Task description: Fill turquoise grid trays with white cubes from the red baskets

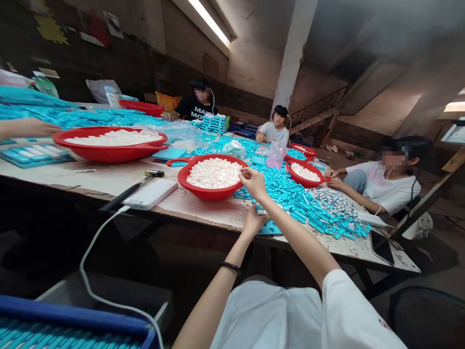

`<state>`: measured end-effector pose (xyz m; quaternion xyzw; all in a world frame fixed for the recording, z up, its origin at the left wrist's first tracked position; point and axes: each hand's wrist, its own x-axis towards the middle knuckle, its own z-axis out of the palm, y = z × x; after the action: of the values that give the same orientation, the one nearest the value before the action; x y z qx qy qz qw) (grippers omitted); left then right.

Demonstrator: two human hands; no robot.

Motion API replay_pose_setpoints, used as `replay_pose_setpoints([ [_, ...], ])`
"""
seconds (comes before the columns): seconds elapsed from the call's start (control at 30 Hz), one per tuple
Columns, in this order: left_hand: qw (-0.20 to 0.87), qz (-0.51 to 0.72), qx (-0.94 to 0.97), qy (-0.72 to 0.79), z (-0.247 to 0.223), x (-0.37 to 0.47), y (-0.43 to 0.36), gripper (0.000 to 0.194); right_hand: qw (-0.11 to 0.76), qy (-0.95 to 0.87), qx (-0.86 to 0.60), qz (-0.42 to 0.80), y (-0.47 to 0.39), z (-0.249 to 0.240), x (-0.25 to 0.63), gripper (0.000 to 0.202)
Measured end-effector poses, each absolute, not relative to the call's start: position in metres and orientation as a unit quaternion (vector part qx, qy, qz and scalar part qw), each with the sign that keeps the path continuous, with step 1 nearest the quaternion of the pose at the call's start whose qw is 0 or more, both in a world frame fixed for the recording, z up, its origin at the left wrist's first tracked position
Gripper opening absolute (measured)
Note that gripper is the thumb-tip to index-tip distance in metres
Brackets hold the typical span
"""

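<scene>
My left hand (pixel 254 221), with a dark bead bracelet at the wrist, is closed around a small blue plastic piece (pixel 260 210) with some white on it, low over the table's near edge. My right hand (pixel 254 182) is raised above it, with fingertips pinched at the right rim of a red plastic bowl (pixel 208 192). Small white pieces (pixel 214 173) fill that bowl. Whatever lies between the right fingertips is too small to make out. Under the left hand a flat blue piece (pixel 271 228) rests on the table.
Loose blue plastic pieces (pixel 290 194) heap to the right, beside small silvery-white parts (pixel 336 202). Another red bowl (pixel 109 151) and a white power bank (pixel 150 194) with a cable stand left. A phone (pixel 381 247) lies right. Several co-workers sit around the table.
</scene>
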<state>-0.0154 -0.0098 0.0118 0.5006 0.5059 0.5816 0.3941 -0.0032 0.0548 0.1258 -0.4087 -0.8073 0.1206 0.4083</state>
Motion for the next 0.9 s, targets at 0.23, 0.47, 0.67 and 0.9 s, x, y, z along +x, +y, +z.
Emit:
replay_pose_setpoints([
  [0.23,0.384,0.612,0.509,0.469,0.02,-0.012,-0.014,0.056,0.6,-0.643,-0.384,0.282,0.017,0.089,0.112,0.02],
  [0.47,0.428,0.574,0.532,0.453,0.031,-0.016,-0.021,0.057,0.559,-0.697,-0.349,0.283,-0.007,0.058,0.156,0.017],
  [0.67,0.436,0.562,0.543,0.446,0.034,-0.016,-0.025,0.059,0.62,-0.678,-0.334,0.21,-0.014,0.036,0.161,0.017],
  [0.9,0.426,0.572,0.507,0.484,0.03,-0.015,-0.021,0.055,0.573,-0.726,-0.346,0.159,-0.022,0.035,0.158,0.016],
])
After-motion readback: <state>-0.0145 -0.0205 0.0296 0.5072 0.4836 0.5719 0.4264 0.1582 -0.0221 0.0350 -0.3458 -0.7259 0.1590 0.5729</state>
